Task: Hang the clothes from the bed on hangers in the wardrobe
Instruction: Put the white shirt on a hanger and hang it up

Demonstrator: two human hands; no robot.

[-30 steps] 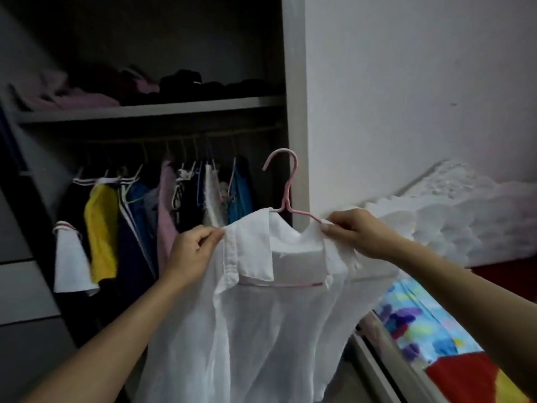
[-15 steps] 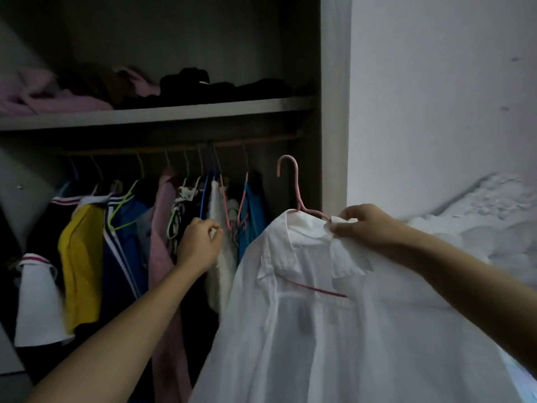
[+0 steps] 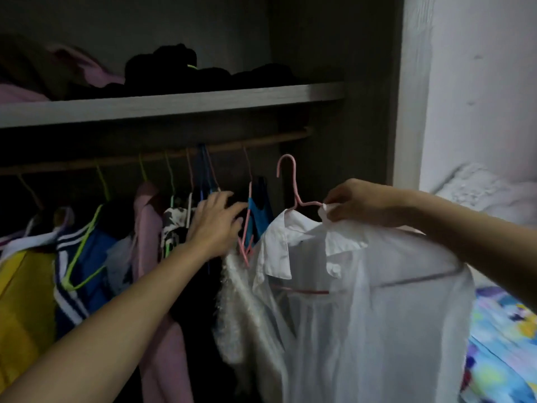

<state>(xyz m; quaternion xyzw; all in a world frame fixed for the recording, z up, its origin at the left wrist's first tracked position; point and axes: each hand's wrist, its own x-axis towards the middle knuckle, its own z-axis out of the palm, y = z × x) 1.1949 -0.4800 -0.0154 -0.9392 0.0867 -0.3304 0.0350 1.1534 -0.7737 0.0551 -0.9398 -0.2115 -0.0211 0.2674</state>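
A white collared shirt [image 3: 363, 301] hangs on a pink wire hanger [image 3: 290, 181], its hook just below the wardrobe's wooden rail [image 3: 261, 142]. My right hand [image 3: 360, 203] pinches the shirt's collar and the hanger's shoulder. With fingers extended, my left hand [image 3: 216, 225] reaches into the hanging clothes and touches the dark garments beside a blue top [image 3: 260, 218]. On the rail hang several clothes, among them a pink garment [image 3: 145, 228], a blue striped jacket [image 3: 84, 274] and a yellow one [image 3: 23, 309].
A grey shelf [image 3: 174, 101] above the rail carries folded dark and pink clothes. The wardrobe's right side panel [image 3: 406, 91] meets a white wall. At the lower right lie a colourful bed sheet [image 3: 502, 344] and a white quilt [image 3: 488, 193].
The view has moved closer to the wardrobe. My left hand has reached farther into the hanging clothes and spread its fingers. My right hand has carried the shirt and hanger nearer the rail.
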